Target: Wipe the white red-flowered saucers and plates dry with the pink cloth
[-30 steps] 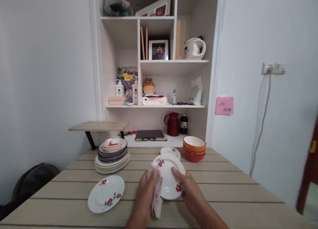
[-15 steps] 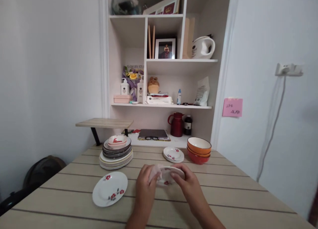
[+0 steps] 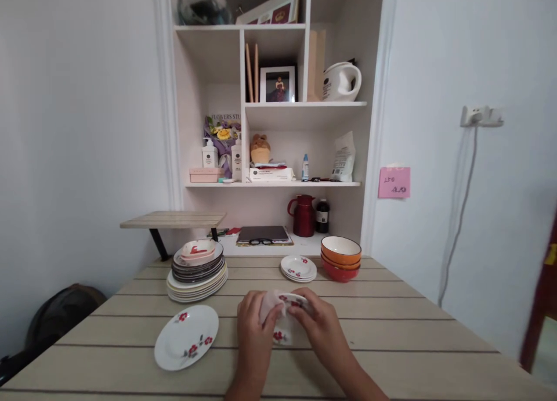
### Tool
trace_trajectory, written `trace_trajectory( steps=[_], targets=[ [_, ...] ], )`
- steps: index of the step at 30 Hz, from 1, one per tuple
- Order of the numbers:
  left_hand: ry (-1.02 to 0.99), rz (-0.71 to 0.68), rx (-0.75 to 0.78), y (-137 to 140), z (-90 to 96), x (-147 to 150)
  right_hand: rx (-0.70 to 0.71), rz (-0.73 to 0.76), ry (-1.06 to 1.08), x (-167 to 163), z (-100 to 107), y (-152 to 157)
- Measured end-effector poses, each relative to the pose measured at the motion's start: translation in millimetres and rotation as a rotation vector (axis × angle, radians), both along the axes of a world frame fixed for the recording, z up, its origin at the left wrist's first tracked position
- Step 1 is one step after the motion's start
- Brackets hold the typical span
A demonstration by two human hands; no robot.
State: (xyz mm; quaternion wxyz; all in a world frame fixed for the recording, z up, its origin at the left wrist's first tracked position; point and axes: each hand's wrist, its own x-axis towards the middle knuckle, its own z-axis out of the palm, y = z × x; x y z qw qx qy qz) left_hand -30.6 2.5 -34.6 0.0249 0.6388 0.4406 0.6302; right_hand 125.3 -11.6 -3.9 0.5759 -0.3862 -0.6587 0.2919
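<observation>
A small white plate with red flowers (image 3: 281,335) is held tilted up between my two hands above the table. My left hand (image 3: 255,325) is closed on a thin white tissue (image 3: 270,303), pressed against the plate's left side. With thumb and fingers, my right hand (image 3: 317,320) grips the plate's right edge. A larger flowered plate (image 3: 178,343) lies flat at the left of my hands. Beyond them rests a short stack of small flowered plates (image 3: 298,267). Parts of the held plate are hidden by my fingers and the tissue.
Stacked plates with a small dish on top (image 3: 198,273) stand at the back left, beside a raised wooden stand (image 3: 174,219). Orange and red bowls (image 3: 341,259) are nested at the back right. Behind the slatted table (image 3: 391,331), a shelf unit holds a red jug (image 3: 303,216) and a laptop (image 3: 263,234).
The held plate has turned and tilted more upright, showing more of its flowers. Both hands stay on it. The whole view has shifted slightly, with the background sliding left.
</observation>
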Motion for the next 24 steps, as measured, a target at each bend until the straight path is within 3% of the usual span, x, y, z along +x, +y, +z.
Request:
trace_trajectory(
  steps=[2, 5, 8, 11, 14, 18, 21, 24],
  targets=[
    [-0.133, -0.038, -0.126, 2, 1.1, 0, -0.036, -0.023, 0.109, -2, 0, 0],
    [-0.319, -0.216, -0.336, 2, 3.0, 4, -0.090, -0.025, 0.289, -2, -2, 1],
    [-0.452, -0.375, -0.449, -2, 5.3, 10, -0.184, 0.059, 0.436, 0, -3, 3],
    [-0.482, -0.325, -0.446, -4, 6.8, 12, -0.288, 0.199, 0.500, 0, -3, 4],
    [-0.393, -0.178, -0.338, -4, 5.5, 9, -0.247, 0.137, 0.401, 1, 0, 5],
    [-0.018, 0.043, 0.026, -3, 1.8, 0, 0.025, -0.106, 0.066, 5, 1, 5],
    [0.291, 0.158, 0.312, -6, 3.5, -3, 0.153, -0.122, -0.066, 9, -2, 6],
    [0.448, 0.197, 0.485, -12, 8.2, -2, 0.230, -0.086, -0.137, 11, -6, 8]
  ],
)
